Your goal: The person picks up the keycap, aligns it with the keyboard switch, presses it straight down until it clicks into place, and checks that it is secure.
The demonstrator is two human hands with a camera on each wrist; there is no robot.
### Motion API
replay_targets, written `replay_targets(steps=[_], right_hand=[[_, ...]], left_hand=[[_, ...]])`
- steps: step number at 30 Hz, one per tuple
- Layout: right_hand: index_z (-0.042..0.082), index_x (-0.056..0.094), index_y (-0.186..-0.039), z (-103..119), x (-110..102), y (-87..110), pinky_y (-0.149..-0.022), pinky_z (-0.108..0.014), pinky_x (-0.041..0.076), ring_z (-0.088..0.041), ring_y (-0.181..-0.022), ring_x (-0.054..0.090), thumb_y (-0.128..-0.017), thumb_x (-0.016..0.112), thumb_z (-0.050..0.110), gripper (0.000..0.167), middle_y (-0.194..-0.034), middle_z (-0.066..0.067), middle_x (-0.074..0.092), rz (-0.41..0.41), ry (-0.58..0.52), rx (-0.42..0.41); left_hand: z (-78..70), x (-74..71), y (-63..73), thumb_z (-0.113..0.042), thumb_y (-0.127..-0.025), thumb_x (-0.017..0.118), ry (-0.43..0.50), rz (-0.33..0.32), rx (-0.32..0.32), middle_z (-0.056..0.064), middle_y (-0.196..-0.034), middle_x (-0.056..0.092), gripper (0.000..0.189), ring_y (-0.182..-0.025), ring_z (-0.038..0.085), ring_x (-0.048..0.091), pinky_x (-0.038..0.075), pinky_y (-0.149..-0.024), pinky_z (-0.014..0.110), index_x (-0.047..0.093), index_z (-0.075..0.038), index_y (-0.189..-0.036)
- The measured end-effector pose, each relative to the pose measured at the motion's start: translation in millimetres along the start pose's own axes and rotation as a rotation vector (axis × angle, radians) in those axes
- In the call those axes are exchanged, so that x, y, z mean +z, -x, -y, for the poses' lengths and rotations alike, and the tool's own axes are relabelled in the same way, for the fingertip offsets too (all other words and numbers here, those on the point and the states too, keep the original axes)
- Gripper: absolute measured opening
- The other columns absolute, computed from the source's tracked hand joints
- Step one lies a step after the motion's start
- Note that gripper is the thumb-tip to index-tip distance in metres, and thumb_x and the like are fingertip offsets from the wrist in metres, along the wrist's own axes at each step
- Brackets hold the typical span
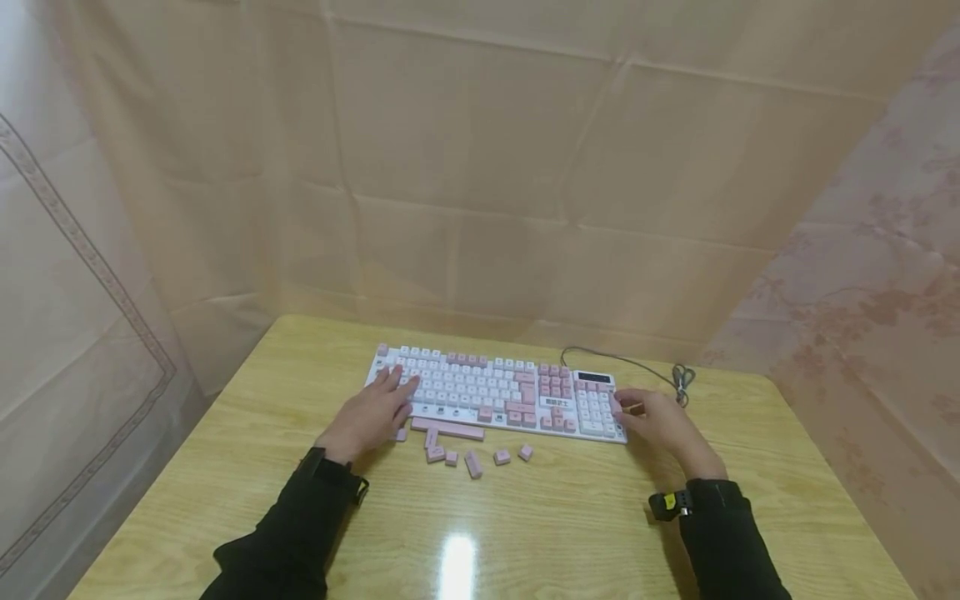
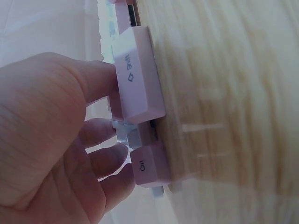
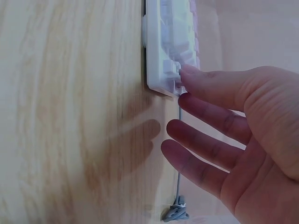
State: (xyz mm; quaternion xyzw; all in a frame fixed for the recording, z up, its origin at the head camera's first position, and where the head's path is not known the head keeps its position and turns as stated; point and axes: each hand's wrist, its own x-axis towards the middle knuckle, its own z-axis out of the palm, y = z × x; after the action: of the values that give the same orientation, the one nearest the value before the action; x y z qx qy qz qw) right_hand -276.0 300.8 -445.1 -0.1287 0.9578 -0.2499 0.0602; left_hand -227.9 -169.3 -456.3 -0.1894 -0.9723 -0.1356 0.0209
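Observation:
A white and pink keyboard point(image 1: 465, 392) lies across the back of the table. My left hand point(image 1: 371, 412) rests over its left end, fingers spread and fairly straight. Below that hand, a pink shift keycap point(image 2: 138, 74) and a pink Ctrl keycap point(image 2: 150, 165) lie loose in front of the keyboard's edge. At the number pad's right edge, the thumb and index finger of my right hand point(image 1: 663, 421) pinch a pink keycap point(image 1: 617, 402), which the thumb hides in the right wrist view. A bare switch point(image 3: 172, 68) shows beside the thumb tip; the other fingers extend loosely.
A long pink spacebar point(image 1: 447, 429) lies along the keyboard's front edge. Several loose pink keycaps point(image 1: 472, 464) are scattered before it. The keyboard's cable point(image 1: 681, 383) is bundled at the back right. Beige cloth point(image 1: 480, 183) hangs behind the table point(image 1: 555, 533).

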Motion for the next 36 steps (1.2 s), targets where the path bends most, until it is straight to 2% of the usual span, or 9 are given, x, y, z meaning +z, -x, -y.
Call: replay_targets(steps=[9,13,17,25,30,36], right_hand=[[-0.004,0.058,-0.137,0,4,4.1,-0.091,-0.056,0.051,-0.042,-0.109,0.064,-0.097,0.070,0.016,0.047,-0.120,-0.024,0.067,-0.035,0.011,0.018],[-0.004,0.055,-0.140,7,2,8.3,-0.092,-0.057,0.051,-0.045,-0.114,0.062,-0.098,0.068,0.018,0.048,-0.122,-0.024,0.067,-0.100,0.022,-0.045],[-0.003,0.056,-0.139,27,-2,12.2,-0.093,-0.057,0.051,-0.043,-0.116,0.061,-0.099,0.068,0.018,0.047,-0.124,-0.022,0.067,-0.147,0.029,-0.133],[0.002,0.063,-0.134,68,3,12.7,-0.094,-0.055,0.051,-0.039,-0.117,0.062,-0.094,0.075,0.020,0.046,-0.131,-0.018,0.065,-0.156,0.045,-0.338],[0.003,0.065,-0.132,97,17,13.7,-0.101,-0.057,0.046,-0.039,-0.123,0.058,-0.091,0.078,0.019,0.046,-0.130,-0.016,0.065,-0.128,0.058,-0.494],[0.005,0.064,-0.134,134,33,16.6,-0.105,-0.052,0.045,-0.033,-0.125,0.058,-0.091,0.077,0.027,0.049,-0.131,-0.011,0.065,0.016,0.058,-0.588]], left_hand=[[0.1,1.6,-0.7,-0.020,-0.105,0.055,0.000,-0.003,0.010,0.031,-0.156,0.033,0.050,-0.145,0.047,0.029,0.029,-0.115,0.057,0.046,-0.002,-0.151],[-0.7,1.9,-0.6,-0.020,-0.105,0.055,0.007,0.001,0.010,0.032,-0.156,0.033,0.050,-0.145,0.048,0.028,0.028,-0.115,0.057,0.045,-0.001,-0.151],[-0.7,1.8,-0.2,-0.020,-0.105,0.055,0.010,-0.006,0.004,0.031,-0.156,0.032,0.050,-0.145,0.048,0.028,0.029,-0.115,0.058,0.045,-0.001,-0.151],[-1.0,1.1,0.9,-0.019,-0.105,0.056,0.011,-0.011,0.007,0.032,-0.155,0.034,0.050,-0.145,0.048,0.029,0.029,-0.114,0.058,0.046,0.000,-0.150],[-0.3,1.4,-0.2,-0.019,-0.105,0.056,0.017,-0.008,0.009,0.032,-0.155,0.034,0.050,-0.145,0.049,0.029,0.030,-0.114,0.059,0.046,0.000,-0.150],[-0.7,0.8,-0.1,-0.019,-0.105,0.055,0.017,-0.005,0.010,0.032,-0.155,0.033,0.050,-0.145,0.049,0.028,0.029,-0.114,0.059,0.046,0.000,-0.150]])
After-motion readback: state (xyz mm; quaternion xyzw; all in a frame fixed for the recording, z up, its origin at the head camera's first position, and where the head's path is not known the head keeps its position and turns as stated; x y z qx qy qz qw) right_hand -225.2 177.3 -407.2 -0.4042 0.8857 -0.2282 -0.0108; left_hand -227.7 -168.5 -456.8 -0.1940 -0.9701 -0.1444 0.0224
